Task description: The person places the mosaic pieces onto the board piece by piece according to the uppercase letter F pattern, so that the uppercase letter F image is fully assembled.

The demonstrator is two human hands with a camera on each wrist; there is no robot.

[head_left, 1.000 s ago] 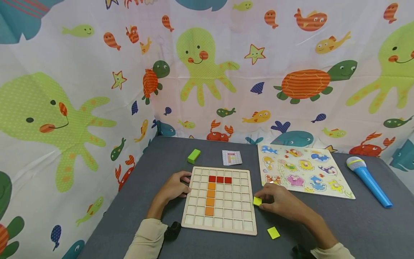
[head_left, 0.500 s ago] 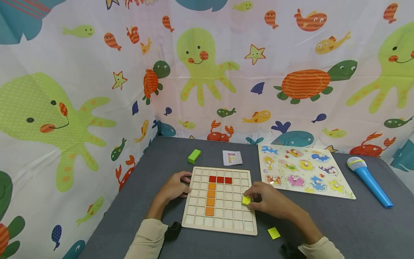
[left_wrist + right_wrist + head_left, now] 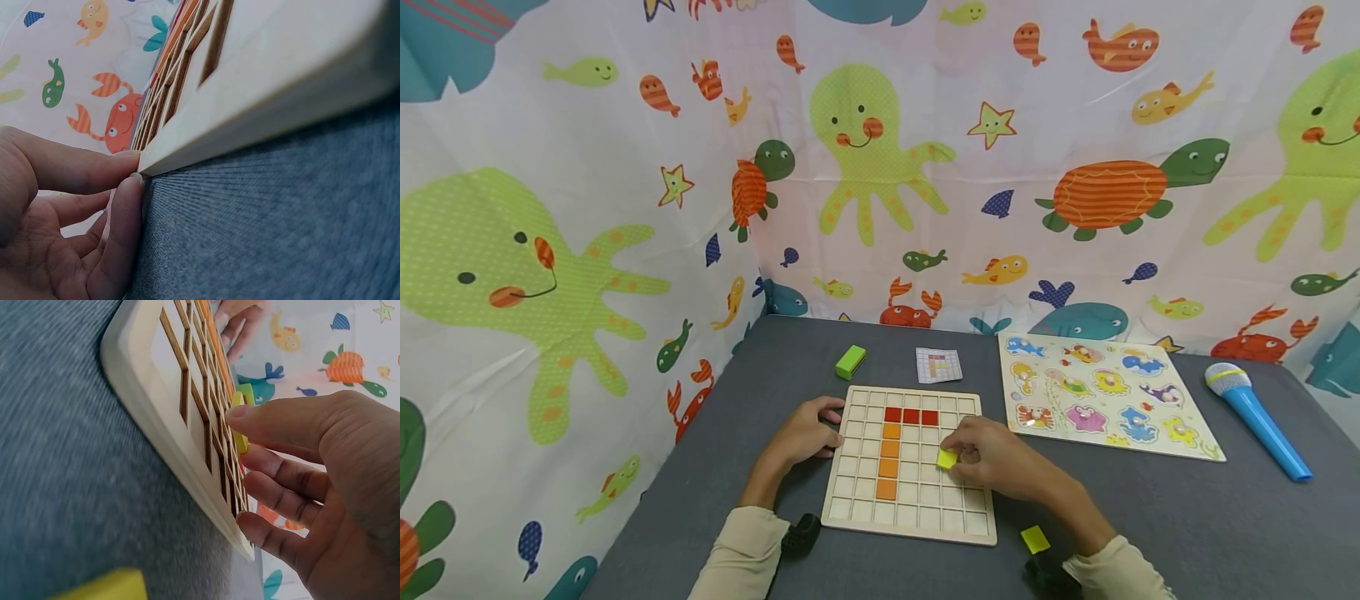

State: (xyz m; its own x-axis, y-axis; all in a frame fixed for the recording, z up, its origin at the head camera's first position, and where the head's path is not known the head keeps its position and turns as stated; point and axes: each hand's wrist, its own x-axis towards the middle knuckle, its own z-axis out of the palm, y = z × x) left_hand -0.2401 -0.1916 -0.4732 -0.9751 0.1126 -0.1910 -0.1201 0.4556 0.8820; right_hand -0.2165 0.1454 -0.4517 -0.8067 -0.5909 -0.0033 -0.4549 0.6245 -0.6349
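Note:
A wooden grid board (image 3: 925,511) lies flat on the dark grey table, with a row of red tiles (image 3: 911,417) and a column of orange tiles (image 3: 888,450) in its cells. My left hand (image 3: 801,432) holds the board's left edge; in the left wrist view, thumb and finger meet at its side. Over the right half of the grid, my right hand (image 3: 1000,457) pinches a yellow tile (image 3: 947,459) between thumb and fingers. The right wrist view shows this yellow tile (image 3: 241,442) close to the grid, partly covered by the thumb. Another yellow tile (image 3: 1034,539) lies right of the board.
Beyond the board sit a green block (image 3: 851,362) and a small pattern card (image 3: 938,365). A sea-animal puzzle board (image 3: 1112,400) and a blue toy microphone (image 3: 1258,425) lie to the right. A printed cloth (image 3: 925,292) hangs behind and at the left.
My right hand has moved left from beside the board to over the grid, carrying the yellow tile. The left hand and the board have stayed in place.

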